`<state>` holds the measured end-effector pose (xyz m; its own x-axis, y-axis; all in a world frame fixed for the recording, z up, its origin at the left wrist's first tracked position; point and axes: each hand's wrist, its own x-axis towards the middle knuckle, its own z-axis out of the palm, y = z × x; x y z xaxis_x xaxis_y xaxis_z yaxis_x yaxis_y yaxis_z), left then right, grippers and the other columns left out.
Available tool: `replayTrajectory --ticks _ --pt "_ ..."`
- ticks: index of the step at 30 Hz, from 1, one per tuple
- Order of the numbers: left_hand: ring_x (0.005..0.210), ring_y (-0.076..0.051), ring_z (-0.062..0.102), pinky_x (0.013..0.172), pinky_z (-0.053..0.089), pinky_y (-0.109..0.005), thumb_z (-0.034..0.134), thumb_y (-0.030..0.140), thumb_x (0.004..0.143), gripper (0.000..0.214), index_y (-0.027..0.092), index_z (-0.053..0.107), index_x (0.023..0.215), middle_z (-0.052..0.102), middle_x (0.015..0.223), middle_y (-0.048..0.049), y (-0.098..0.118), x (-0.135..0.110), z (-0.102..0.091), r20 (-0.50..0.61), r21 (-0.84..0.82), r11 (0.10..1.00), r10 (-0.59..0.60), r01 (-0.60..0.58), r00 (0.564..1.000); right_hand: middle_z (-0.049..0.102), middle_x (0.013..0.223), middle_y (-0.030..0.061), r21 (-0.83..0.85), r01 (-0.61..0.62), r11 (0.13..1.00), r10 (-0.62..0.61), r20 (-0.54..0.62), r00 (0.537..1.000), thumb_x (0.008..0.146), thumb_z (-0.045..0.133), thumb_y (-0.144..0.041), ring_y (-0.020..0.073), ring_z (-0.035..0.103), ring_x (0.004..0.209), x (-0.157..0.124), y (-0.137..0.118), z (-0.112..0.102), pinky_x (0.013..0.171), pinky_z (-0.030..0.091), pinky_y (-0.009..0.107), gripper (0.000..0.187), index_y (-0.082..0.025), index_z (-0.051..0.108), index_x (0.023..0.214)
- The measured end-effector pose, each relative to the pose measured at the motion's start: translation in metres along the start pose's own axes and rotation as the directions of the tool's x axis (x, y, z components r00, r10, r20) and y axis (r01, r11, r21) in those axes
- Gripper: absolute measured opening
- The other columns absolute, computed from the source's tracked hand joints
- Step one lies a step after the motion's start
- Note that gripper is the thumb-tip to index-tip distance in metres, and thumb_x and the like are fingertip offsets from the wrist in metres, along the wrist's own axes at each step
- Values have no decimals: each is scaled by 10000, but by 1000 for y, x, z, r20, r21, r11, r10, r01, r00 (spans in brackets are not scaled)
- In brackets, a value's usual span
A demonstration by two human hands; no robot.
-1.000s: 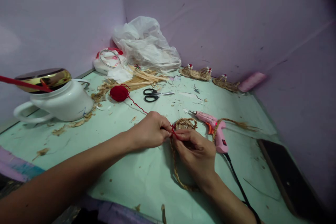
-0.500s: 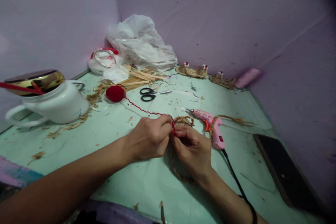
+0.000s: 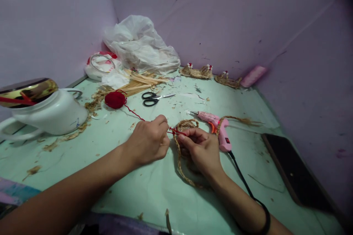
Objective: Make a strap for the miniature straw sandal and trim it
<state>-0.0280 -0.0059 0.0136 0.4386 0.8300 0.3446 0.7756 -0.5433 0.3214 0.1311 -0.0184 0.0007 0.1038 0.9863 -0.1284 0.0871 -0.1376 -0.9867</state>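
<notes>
At the left of the pale green tabletop (image 3: 143, 191) stands a white mug (image 3: 55, 114), a gold-rimmed round object resting in its mouth. To its right sits a ball of red yarn (image 3: 114, 100), fuzzy and tightly wound. From its right side a thin, slightly kinked strand of red yarn (image 3: 135, 112) runs down to the left hand (image 3: 150, 136), whose fingers are curled in and closed on it; the exact grip at the tips is partly hidden. Scissors (image 3: 150, 99) with black handles lie beyond that hand.

Between the hands the yarn crosses a short gap, looking doubled and slightly tangled, above the edge of a coil of braided straw rope (image 3: 187, 125). The coil is tan and ribbed, and its loose length curves down the table below. The right hand (image 3: 202, 150) pinches the yarn between thumb and forefinger, partly covering the coil; whether it touches the coil I cannot tell. Just past it lies a pink glue gun (image 3: 213, 119), then a dark phone (image 3: 298, 170) farther right.

Compared with half a second ago, the left hand is farther from the right, the yarn between them stretches sideways instead of standing upright, and more of the coil shows.
</notes>
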Motion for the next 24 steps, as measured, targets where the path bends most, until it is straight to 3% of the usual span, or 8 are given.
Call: replayTrajectory --ticks 4,8,13,18,22,24 --pt "541 -108 480 528 370 -225 462 165 702 179 133 638 705 593 645 -22 -1 10 -8 188 -296 924 -191 241 963 623 494 2 206 -160 965 151 59 987 506 755 -224 104 548 446 4 -6 -2 460 445 225 181 -143 602 558" --pt "487 -96 414 478 315 -211 471 281 750 246 132 662 799 503 502 28 0 15 -13 392 -473 782 -227 407 891 625 477 10 248 -202 947 181 105 978 475 779 -250 100 548 435 5 -7 -4 454 446 217 225 -135 606 562" --pt "498 -80 328 472 258 -207 486 311 721 249 147 503 535 381 488 51 2 14 -4 339 -475 752 -323 457 884 597 479 -12 163 -114 980 95 120 988 548 745 -288 82 505 427 5 -7 -6 430 409 198 206 -141 607 588" --pt "487 -80 295 477 251 -214 467 324 728 258 167 430 527 338 482 61 2 15 -4 369 -491 727 -326 480 870 497 412 -23 -35 10 999 -4 177 984 711 611 -405 66 391 373 6 -8 -14 354 287 194 324 -139 589 528" --pt "524 -99 359 496 270 -219 424 257 737 172 174 456 590 406 530 44 4 13 -3 390 -444 796 -240 410 889 470 416 -44 25 65 998 -67 57 996 690 654 -360 67 389 395 6 -6 -14 380 292 197 236 -142 628 603" --pt "532 -105 371 498 263 -226 404 233 732 163 179 439 581 414 542 37 6 12 1 379 -384 844 -226 375 897 451 401 -63 132 57 990 -67 74 995 693 661 -354 58 363 379 5 -4 -12 381 280 188 205 -149 648 695"
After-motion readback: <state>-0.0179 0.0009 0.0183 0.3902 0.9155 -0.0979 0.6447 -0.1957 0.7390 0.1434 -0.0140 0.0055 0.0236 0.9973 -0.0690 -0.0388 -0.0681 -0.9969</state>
